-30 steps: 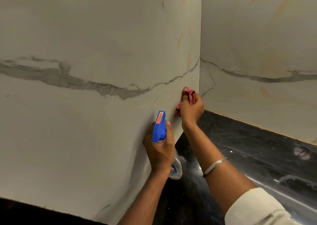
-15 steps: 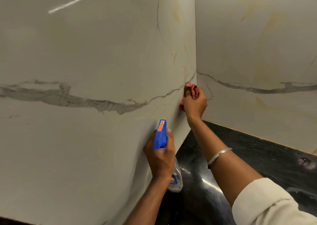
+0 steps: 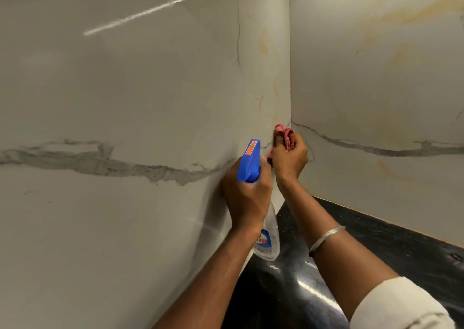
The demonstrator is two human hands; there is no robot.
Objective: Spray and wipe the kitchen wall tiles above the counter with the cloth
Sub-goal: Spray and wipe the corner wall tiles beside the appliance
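The right hand (image 3: 290, 159), fingers curled round the bunched red cloth (image 3: 282, 134), has worked upward over the last second. It now presses the cloth to the left wall tile (image 3: 150, 90) just left of the corner seam (image 3: 290, 90), well above the seam's foot at the black bench (image 3: 376, 241). The left hand (image 3: 246, 198), wrapped round the spray bottle (image 3: 249, 163), has risen with it, further left of the seam and lower than the cloth. The lower strip beside the seam looks wiped. The tile higher up, and the wall right of the seam, probably remain.
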